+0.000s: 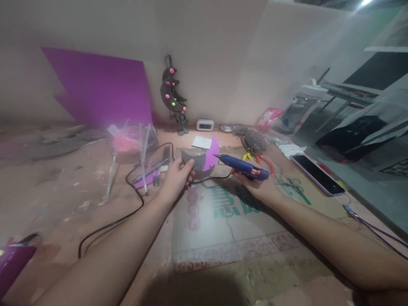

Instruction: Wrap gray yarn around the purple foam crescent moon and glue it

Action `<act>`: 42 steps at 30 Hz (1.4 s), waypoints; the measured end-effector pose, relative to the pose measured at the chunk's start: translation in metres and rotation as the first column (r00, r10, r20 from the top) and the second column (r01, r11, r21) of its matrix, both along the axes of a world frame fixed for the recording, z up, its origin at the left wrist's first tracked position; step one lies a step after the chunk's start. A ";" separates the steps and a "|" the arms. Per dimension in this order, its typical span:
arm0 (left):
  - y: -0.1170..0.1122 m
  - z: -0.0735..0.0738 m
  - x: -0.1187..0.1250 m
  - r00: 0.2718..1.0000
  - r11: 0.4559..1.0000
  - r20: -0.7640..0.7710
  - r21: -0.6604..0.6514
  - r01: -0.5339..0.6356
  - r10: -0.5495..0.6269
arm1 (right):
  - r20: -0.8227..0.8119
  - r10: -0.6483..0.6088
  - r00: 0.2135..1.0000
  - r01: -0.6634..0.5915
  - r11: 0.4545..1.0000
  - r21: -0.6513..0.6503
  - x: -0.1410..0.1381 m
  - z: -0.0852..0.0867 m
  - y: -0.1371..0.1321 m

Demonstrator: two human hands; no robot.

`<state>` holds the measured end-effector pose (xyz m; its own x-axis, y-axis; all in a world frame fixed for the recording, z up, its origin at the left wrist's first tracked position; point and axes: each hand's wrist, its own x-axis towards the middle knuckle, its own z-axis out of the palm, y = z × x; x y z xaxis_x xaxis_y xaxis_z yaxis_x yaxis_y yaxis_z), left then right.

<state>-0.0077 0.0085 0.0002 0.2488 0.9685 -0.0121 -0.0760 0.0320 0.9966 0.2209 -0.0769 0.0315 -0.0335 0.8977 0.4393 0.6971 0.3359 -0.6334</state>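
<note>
My left hand [176,176] is closed around a curved craft piece [199,158], grey and textured on one part and purple on the other, held just above the floor. My right hand [255,183] grips a blue glue gun [244,166]. The gun's nozzle points left, close to the purple edge of the piece. A black cord [134,191] runs from behind the piece, looping left across the floor.
A large purple sheet [102,89] leans on the wall. A dark crescent ornament with coloured dots [172,95] hangs beside it. A smartphone [315,174], pliers [264,161], grey twine [253,140], a small clock [205,125] and clear plastic wrapping [134,140] lie around a flattened cardboard [229,221].
</note>
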 end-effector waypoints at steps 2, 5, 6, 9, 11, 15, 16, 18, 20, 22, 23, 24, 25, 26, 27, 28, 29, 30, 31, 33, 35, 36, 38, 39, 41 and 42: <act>-0.001 0.000 0.000 1.000 1.000 0.020 0.005 0.001 -0.001 | 0.007 0.002 1.000 -0.002 1.000 -0.003 0.005 -0.008 0.003; -0.001 0.001 0.001 0.999 1.000 0.035 -0.005 -0.005 0.005 | 0.021 0.069 0.997 -0.068 0.997 -0.030 0.010 -0.015 0.005; -0.001 0.001 0.001 0.999 1.000 0.039 -0.009 0.001 0.000 | 0.031 0.097 0.995 -0.096 0.995 -0.039 0.011 -0.016 0.006; -0.001 0.000 0.001 0.999 1.000 0.039 -0.008 0.021 -0.021 | 0.056 0.134 0.989 -0.131 0.990 -0.056 0.012 -0.017 0.006; -0.001 0.000 0.001 0.999 0.999 0.023 0.016 0.034 -0.035 | 0.054 0.134 0.990 -0.130 0.989 -0.075 0.012 -0.017 0.006; -0.001 -0.001 0.001 0.999 0.998 0.007 0.047 0.051 -0.051 | 0.012 0.114 0.993 -0.112 0.988 -0.105 0.013 -0.017 0.006; -0.001 -0.001 0.001 0.999 0.998 0.009 0.045 0.052 -0.053 | 0.023 0.100 0.995 -0.097 0.990 -0.099 0.013 -0.018 0.006; -0.001 -0.002 0.000 0.998 0.998 0.011 0.039 0.058 -0.059 | 0.066 0.080 0.995 -0.076 0.995 -0.065 0.013 -0.019 0.006; -0.001 -0.003 0.000 0.998 0.998 0.011 0.034 0.058 -0.059 | 0.109 0.095 0.990 -0.091 0.995 -0.034 0.013 -0.019 0.006; -0.001 -0.003 0.000 0.999 0.998 0.010 0.032 0.053 -0.053 | 0.134 0.125 0.983 -0.123 0.992 -0.022 0.013 -0.019 0.006; -0.001 -0.003 0.000 0.999 0.998 0.009 0.032 0.047 -0.047 | 0.143 0.136 0.980 -0.134 0.991 -0.020 0.013 -0.018 0.006; -0.002 -0.002 0.000 0.999 0.998 0.006 0.033 0.044 -0.044 | 0.150 0.142 0.979 -0.140 0.990 -0.019 0.013 -0.018 0.006; -0.002 -0.002 0.001 0.999 0.999 0.004 0.032 0.042 -0.043 | 0.151 0.143 0.978 -0.142 0.990 -0.018 0.013 -0.018 0.006; -0.002 -0.001 0.001 0.999 0.999 0.004 0.031 0.042 -0.042 | 0.153 0.141 0.978 -0.140 0.990 -0.021 0.013 -0.017 0.006; -0.002 -0.001 0.001 0.999 0.999 0.006 0.030 0.042 -0.042 | 0.157 0.137 0.978 -0.134 0.991 -0.025 0.013 -0.017 0.006; -0.002 0.000 0.001 0.999 0.999 0.008 0.030 0.042 -0.043 | 0.161 0.133 0.978 -0.130 0.991 -0.030 0.012 -0.016 0.005; -0.002 0.000 0.001 0.999 0.999 0.008 0.032 0.043 -0.043 | 0.165 0.134 0.977 -0.130 0.991 -0.031 0.012 -0.015 0.005; -0.002 0.000 0.001 0.999 0.999 0.006 0.035 0.042 -0.042 | 0.170 0.137 0.976 -0.133 0.991 -0.034 0.011 -0.014 0.005; -0.002 0.000 0.001 0.999 0.998 0.000 0.038 0.042 -0.042 | 0.176 0.140 0.974 -0.136 0.990 -0.033 0.011 -0.013 0.005; -0.002 0.000 0.001 0.999 0.998 -0.016 0.044 0.044 -0.044 | 0.191 0.150 0.970 -0.146 0.989 -0.038 0.010 -0.012 0.004; -0.002 0.000 0.001 0.999 0.998 -0.018 0.048 0.047 -0.046 | 0.208 0.147 0.967 -0.142 0.989 -0.038 0.010 -0.013 0.004; -0.002 0.000 0.001 0.999 0.998 -0.014 0.048 0.048 -0.047 | 0.214 0.140 0.967 -0.135 0.990 -0.035 0.011 -0.014 0.004; -0.003 0.001 0.001 0.999 0.998 -0.006 0.043 0.047 -0.047 | 0.218 0.125 0.968 -0.123 0.992 -0.024 0.012 -0.016 0.005; -0.003 0.001 0.001 0.999 0.998 -0.003 0.039 0.047 -0.047 | 0.218 0.118 0.969 -0.117 0.993 -0.018 0.012 -0.017 0.005; -0.002 0.001 0.002 0.999 0.998 -0.003 0.037 0.045 -0.045 | 0.218 0.107 0.970 -0.108 0.994 -0.008 0.013 -0.018 0.005; -0.002 0.001 0.002 0.999 0.998 -0.004 0.040 0.046 -0.046 | 0.222 0.102 0.970 -0.104 0.995 -0.002 0.013 -0.018 0.005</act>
<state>-0.0060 0.0063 0.0008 0.2932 0.9557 0.0260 -0.0726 -0.0048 0.9974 0.2339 -0.0718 0.0131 -0.2228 0.8802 0.4190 0.7809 0.4184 -0.4637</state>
